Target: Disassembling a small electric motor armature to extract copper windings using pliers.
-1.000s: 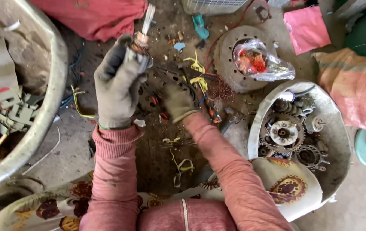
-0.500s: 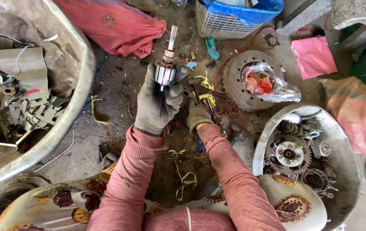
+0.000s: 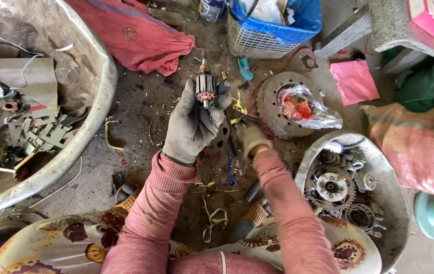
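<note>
1. While the gloved left hand [image 3: 192, 124] grips a small motor armature [image 3: 206, 89] upright by its lower end, above the dirty floor [image 3: 146, 116] near the middle of the scene, its fingers are wrapped closed around it; the top of the shaft stands free, so a loose glove grip could let the rotor slide out and drop among the scraps below.
2. Just right of it, the gloved right hand [image 3: 250, 139] is curled low over the floor; whether it holds anything I cannot tell. Copper wire [image 3: 265, 127] lies touching that glove, and stray strands could snag it or prick through.
3. Farther right, a round metal housing [image 3: 278, 104] carries a plastic bag [image 3: 306, 106]; a dropped armature could roll against it.
4. At the near right, a pan of gears and bearings [image 3: 349, 193] sits close to the right elbow, which could knock it.
5. At the far left, a big basin [image 3: 100, 76] of sheet scrap has sharp edges within reach.
</note>
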